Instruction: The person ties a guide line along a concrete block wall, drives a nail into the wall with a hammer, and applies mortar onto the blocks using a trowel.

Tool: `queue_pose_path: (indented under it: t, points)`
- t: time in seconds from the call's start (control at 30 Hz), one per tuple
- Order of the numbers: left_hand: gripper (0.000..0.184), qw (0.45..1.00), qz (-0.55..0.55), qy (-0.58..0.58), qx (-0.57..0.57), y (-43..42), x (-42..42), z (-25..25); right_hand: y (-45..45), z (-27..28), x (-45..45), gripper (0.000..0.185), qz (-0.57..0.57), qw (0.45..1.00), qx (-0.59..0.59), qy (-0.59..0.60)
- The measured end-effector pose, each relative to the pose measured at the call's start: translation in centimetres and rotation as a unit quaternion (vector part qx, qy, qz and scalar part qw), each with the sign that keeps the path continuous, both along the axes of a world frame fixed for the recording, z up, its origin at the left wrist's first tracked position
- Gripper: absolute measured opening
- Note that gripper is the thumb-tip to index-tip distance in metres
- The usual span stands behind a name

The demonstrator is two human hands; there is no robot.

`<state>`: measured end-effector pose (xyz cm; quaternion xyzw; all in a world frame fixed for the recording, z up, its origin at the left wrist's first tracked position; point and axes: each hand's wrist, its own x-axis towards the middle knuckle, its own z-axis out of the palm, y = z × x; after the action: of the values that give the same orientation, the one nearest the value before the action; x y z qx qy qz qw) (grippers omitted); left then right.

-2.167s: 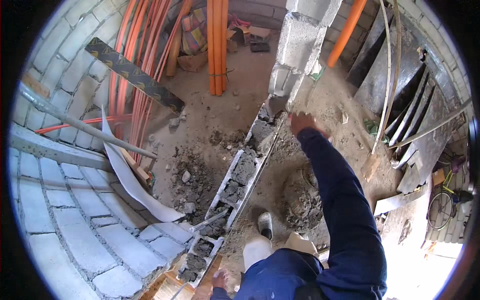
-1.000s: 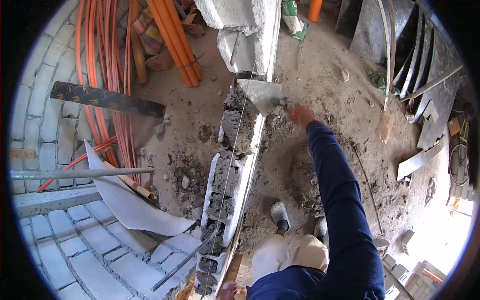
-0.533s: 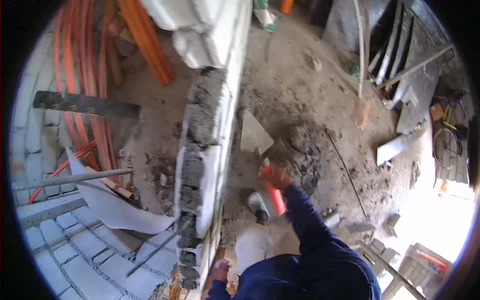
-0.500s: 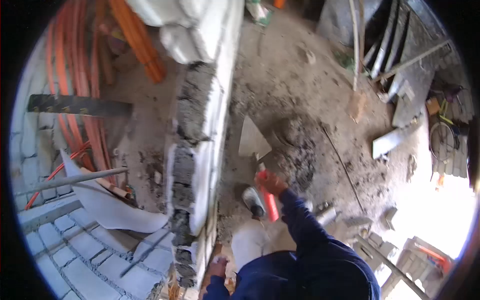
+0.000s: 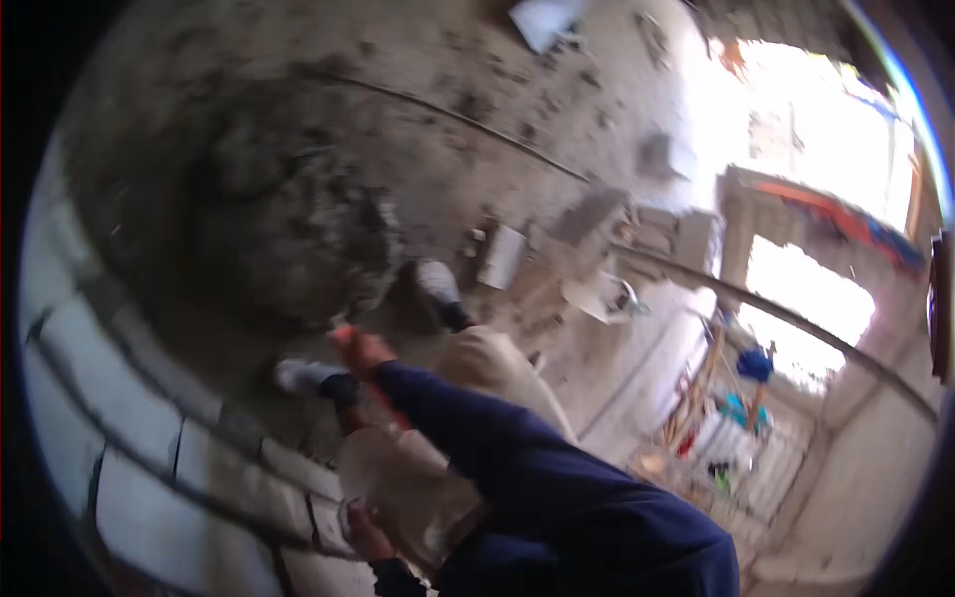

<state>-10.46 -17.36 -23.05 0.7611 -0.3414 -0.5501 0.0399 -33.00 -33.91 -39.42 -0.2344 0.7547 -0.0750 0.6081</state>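
Observation:
My right hand [image 5: 366, 350] is closed around the red handle of a trowel [image 5: 390, 406]. It reaches down in front of my legs, close to the near edge of a dark, wet-looking mortar heap [image 5: 298, 214]. The trowel's blade does not show clearly in the blur. My left hand [image 5: 368, 532] hangs low, beside my knee and close to the block wall [image 5: 149, 507]. Its fingers are smeared, and a pale edge shows beside them; whether they hold anything cannot be made out.
A long thin rod [image 5: 458, 116] lies on the floor beyond the heap. Loose blocks [image 5: 503, 257] and a torn pale bag [image 5: 602, 298] lie on the right. A long pole [image 5: 776, 303] slants across the right side, before bright openings. My shoes [image 5: 436, 282] stand near the heap.
My view has swung right, bringing the bright openings further in. The trowel's blade, plain before, is now lost in blur. The right hand still grips the handle; the left stays low by the wall.

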Motion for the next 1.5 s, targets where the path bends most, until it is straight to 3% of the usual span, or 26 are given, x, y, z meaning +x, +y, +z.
queue_pose_path:
  t: [0.03, 0.13, 0.17, 0.2, 0.27, 0.33, 0.37, 0.4, 0.5, 0.7, 0.73, 0.77, 0.83, 0.9, 0.97, 1.07, 1.2, 1.27, 1.43, 1.5]
  points:
    - [0.031, 0.99, 0.131, -0.006, 0.05, 0.0, -0.1, -1.3, 0.7, -3.4, 0.5, 0.055, -0.019, 1.0, -0.014, 0.017]
    - [0.031, 0.997, 0.005, 0.012, 0.07, -4.2, 0.1, -2.9, 0.1, -4.6, -1.4, 0.05, -0.057, 0.996, 0.069, 0.024]
    - [0.024, 0.978, -0.206, -0.035, -0.012, -5.4, 0.5, -2.7, 1.0, -5.2, -2.0, 0.049, -0.056, 0.996, 0.074, 0.017]
    - [0.02, 0.907, -0.402, -0.076, -0.1, -6.5, 0.6, -2.5, 1.8, -5.7, -2.7, 0.048, -0.051, 0.996, 0.074, 0.008]
    - [0.024, 0.783, -0.602, 0.005, -0.157, -8.2, 5.0, -5.0, 2.9, -8.0, -4.1, 0.047, -0.032, 0.997, 0.065, 0.011]
    - [0.029, 0.845, -0.522, 0.033, -0.107, -9.1, 4.3, -6.4, 3.9, -9.3, -4.5, 0.047, -0.006, 0.998, 0.062, 0.019]
    - [0.032, 0.942, -0.336, 0.019, -0.019, -9.2, 2.1, -6.0, 4.5, -9.7, -4.4, 0.047, 0.003, 0.998, 0.066, 0.02]
    - [0.037, 0.988, -0.135, -0.005, 0.074, -9.5, 1.5, -5.3, 5.0, -10.1, -3.8, 0.047, -0.011, 0.997, 0.073, 0.02]
    - [0.034, 0.992, 0.006, 0.051, 0.117, -8.1, 3.5, -7.4, 6.0, -10.7, -3.0, 0.047, -0.04, 0.995, 0.081, 0.033]
    - [0.039, 0.933, -0.34, -0.068, 0.094, -7.4, -0.7, -9.0, 9.4, -6.3, -7.3, 0.055, -0.006, 0.992, 0.122, 0.019]
    - [0.036, 0.936, -0.347, -0.043, 0.03, -7.5, -1.8, -8.6, 11.7, -7.8, -7.1, 0.058, -0.046, 0.992, 0.109, 0.034]
    - [0.033, 0.935, -0.352, -0.034, -0.036, -7.9, -3.0, -8.1, 13.9, -9.8, -7.0, 0.059, 0.032, 0.988, 0.144, 0.052]
    - [0.029, 0.959, -0.281, -0.015, -0.032, -8.0, -3.5, -7.2, 17.9, -12.4, -6.4, 0.058, -0.076, 0.974, 0.164, 0.135]
    - [0.028, 0.965, -0.261, -0.019, -0.022, -8.0, -3.0, -6.7, 19.7, -13.6, -5.9, 0.046, -0.194, 0.964, 0.055, 0.17]
    - [0.028, 0.971, -0.235, -0.034, -0.036, -7.4, -2.5, -6.6, 15.7, -11.3, -6.8, 0.033, -0.107, 0.967, 0.127, 0.193]
    - [0.03, 0.979, -0.196, -0.052, -0.01, -6.2, -1.0, -7.3, 13.1, -15.2, -4.9, 0.032, -0.026, 0.981, 0.057, 0.182]
    - [0.033, 0.983, -0.159, -0.087, -0.01, -5.8, -0.2, -7.6, 7.7, -19.2, -2.7, 0.032, -0.013, 0.993, -0.023, 0.118]
    - [0.033, 0.982, -0.162, -0.094, -0.024, -5.1, 0.2, -7.8, 7.9, -20.6, -2.3, 0.03, -0.088, 0.995, -0.01, 0.039]
    - [0.033, 0.981, -0.163, -0.098, -0.041, -5.7, -0.8, -7.4, 8.0, -16.9, -3.1, 0.021, -0.238, 0.963, -0.008, -0.129]
    - [0.032, 0.982, -0.166, -0.083, -0.042, -5.1, -0.6, -7.5, 8.1, -15.6, -3.3, 0.02, -0.215, 0.967, -0.022, -0.134]
